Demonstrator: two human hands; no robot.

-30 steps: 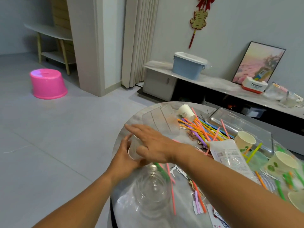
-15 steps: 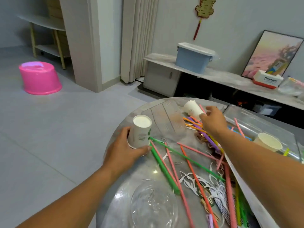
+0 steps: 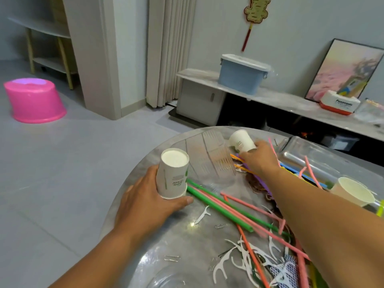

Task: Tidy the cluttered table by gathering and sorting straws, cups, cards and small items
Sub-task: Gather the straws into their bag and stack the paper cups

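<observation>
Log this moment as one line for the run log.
left hand grips upside-down paper cup | right hand grips tipped paper cup at far edge | straws loose on table

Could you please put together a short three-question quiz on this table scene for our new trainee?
1. True or false: the paper cup in the left hand stands with its base up.
2. What does the right hand grip? A) a green straw B) a second paper cup C) the blue bin
3. Fill in: the third cup, near the right edge, lies with its ____ towards the camera.

Key: 1 true. 2 B. 3 mouth.
</observation>
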